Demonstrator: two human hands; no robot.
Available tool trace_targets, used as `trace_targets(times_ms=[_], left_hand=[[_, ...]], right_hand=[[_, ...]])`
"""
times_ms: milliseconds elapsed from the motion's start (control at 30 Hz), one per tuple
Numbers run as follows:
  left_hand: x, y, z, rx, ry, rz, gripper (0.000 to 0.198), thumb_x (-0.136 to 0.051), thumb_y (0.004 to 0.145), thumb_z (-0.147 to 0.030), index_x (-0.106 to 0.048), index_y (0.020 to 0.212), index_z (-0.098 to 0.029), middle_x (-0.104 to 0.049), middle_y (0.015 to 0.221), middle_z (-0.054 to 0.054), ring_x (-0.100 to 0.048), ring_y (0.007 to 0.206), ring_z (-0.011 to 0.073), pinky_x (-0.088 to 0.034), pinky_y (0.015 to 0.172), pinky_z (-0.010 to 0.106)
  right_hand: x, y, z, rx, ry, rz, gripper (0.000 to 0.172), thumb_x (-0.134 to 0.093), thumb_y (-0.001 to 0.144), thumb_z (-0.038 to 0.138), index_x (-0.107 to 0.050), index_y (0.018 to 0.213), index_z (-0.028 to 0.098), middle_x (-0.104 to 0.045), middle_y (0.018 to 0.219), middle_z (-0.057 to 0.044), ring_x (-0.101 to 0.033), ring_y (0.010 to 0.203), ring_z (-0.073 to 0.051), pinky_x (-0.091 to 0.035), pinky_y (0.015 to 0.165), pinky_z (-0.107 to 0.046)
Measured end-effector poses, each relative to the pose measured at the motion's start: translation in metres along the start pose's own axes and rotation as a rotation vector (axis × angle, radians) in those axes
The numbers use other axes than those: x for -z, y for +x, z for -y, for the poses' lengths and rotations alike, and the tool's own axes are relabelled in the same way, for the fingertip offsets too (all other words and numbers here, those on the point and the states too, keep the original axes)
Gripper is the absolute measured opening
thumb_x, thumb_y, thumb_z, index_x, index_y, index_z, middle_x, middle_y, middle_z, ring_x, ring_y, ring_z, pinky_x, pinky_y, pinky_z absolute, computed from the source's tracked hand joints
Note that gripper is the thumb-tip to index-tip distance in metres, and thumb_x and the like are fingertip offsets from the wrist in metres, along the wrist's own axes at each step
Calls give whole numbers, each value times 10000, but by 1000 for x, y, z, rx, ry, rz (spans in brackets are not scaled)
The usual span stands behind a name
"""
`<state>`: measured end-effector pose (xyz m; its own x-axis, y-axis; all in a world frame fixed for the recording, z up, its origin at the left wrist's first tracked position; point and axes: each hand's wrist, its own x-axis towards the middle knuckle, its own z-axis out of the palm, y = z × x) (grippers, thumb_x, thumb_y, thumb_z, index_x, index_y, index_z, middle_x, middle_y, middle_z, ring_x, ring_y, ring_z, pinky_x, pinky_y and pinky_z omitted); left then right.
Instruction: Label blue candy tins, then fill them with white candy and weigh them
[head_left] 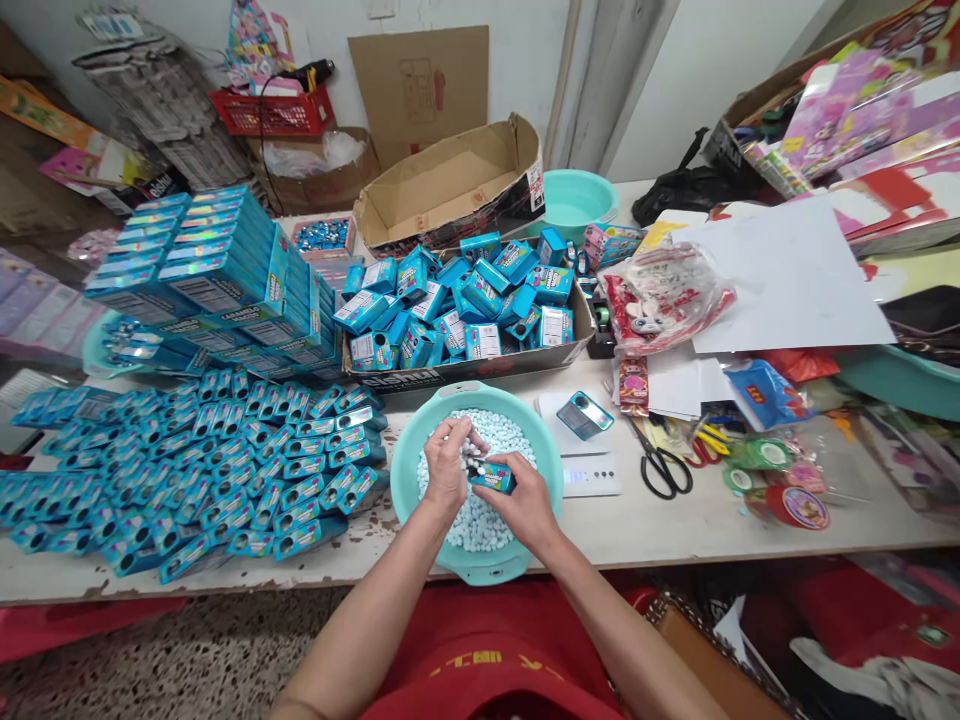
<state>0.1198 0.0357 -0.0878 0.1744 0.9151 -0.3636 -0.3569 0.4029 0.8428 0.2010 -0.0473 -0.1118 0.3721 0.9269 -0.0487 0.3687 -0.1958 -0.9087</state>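
Over a turquoise basin point(401, 470) of small white candies point(487, 530), my right hand point(525, 500) grips a small blue candy box point(495, 477), tilted with its open end toward my other hand. My left hand point(448, 465) is curled around some white candies at that opening. To the right of the basin, another blue box point(585, 415) rests on a white digital scale point(592, 475). Many blue boxes point(247, 460) stand crowded on the table to the left, dark round openings showing on their tops.
Behind the basin lies a carton point(465, 370) heaped with blue boxes. Stacked display packs point(225, 260) rise at the back left. Black scissors point(664, 470), tape rolls point(769, 455) and plastic wrappers occupy the right side. An open cardboard box point(450, 200) sits farther back.
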Motion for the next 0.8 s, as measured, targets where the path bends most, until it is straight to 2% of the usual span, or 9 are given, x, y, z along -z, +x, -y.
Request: trace_targets(times_ms=[133, 333, 633, 800], left_hand=[[1, -1, -1, -24, 6, -7, 231, -667, 686, -346, -548, 633, -154, -570, 582, -23, -589, 537, 119, -443, 544, 235], [0, -3, -4, -74, 15, 1, 231, -667, 699, -341, -567, 806, -163, -575, 572, -34, -580, 530, 123, -454, 547, 244], [-1, -6, -2, -122, 83, -21, 195, -640, 729, -335, -569, 777, -160, -566, 601, -27, -560, 568, 102, -442, 568, 220], [-6, -7, -3, -24, 78, 88, 203, -626, 732, -350, -563, 772, -162, -506, 522, -50, -447, 418, 66, -322, 419, 182]], right_hand=[[-1, 2, 4, 24, 7, -15, 278, -724, 670, 272, -602, 913, 210, -629, 898, -32, -593, 880, -228, -452, 780, -346], [-1, 3, 6, 30, 30, -12, 272, -728, 670, 270, -603, 902, 205, -627, 888, -32, -593, 866, -225, -454, 768, -346], [-3, 1, 3, 29, 71, -41, 283, -728, 674, 269, -617, 929, 217, -634, 901, -32, -593, 883, -223, -455, 781, -344], [-4, 3, -2, -14, 103, -44, 286, -733, 664, 261, -630, 928, 214, -634, 894, -32, -594, 867, -220, -454, 780, -344]])
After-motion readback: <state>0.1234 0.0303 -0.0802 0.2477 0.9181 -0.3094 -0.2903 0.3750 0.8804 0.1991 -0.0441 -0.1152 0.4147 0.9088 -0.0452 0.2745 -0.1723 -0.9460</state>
